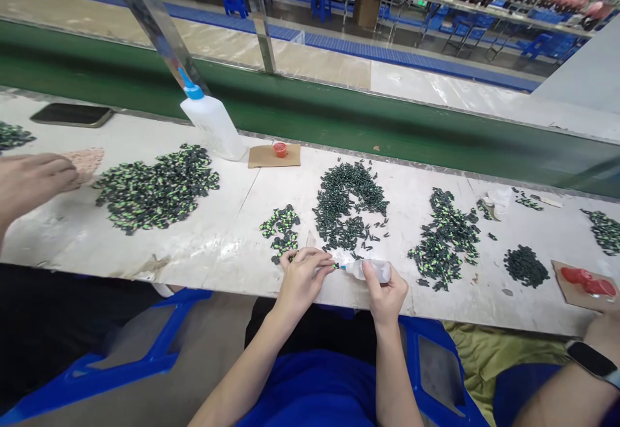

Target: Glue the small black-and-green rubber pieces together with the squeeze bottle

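At lower centre, the left hand (303,272) pinches a small dark piece (334,263) between closed fingertips, presenting it to the nozzle. The right hand (385,291) is wrapped around a small squeeze bottle (371,270), laid sideways toward the piece. Sorted piles (346,204) lie within reach. No writing is legible.

Small clear bottle (372,270) lies level; tip at a tiny, seemingly green piece (335,263).
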{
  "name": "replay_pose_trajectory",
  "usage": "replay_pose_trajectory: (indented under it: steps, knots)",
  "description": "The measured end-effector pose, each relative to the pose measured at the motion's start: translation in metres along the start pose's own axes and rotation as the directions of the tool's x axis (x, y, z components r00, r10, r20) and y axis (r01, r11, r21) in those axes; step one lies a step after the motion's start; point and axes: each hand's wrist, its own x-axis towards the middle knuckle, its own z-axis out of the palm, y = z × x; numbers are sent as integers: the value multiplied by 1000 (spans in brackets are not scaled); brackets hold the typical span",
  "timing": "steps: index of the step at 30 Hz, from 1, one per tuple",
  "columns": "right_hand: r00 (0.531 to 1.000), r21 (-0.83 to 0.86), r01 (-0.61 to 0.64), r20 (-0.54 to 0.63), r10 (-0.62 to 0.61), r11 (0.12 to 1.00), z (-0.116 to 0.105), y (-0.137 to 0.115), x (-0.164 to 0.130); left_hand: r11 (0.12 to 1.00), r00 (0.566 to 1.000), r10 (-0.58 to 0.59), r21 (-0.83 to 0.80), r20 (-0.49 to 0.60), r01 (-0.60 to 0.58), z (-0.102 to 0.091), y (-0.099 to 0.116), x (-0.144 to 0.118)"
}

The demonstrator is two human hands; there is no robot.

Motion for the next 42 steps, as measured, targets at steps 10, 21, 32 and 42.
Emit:
replay_pose_trajectory:
  steps: [10,21,32,42]
  knots:
    - [998,22,-43,-34,44,999,1,0,0,999,999,14,34,-40,-13,1,3,-2]
    - [998,21,-68,-14,68,997,1,0,2,1000,999,21,-6,-36,-21,2,0,-1]
    - [970,267,-183,-110,219,946,-9,8,9,1000,1000,20,-2,-12,-20,2,0,-2]
    - [953,247,-144,-226,202,958,-17,16,45,990,994,112,85,-4,-112,9,-17,-3]
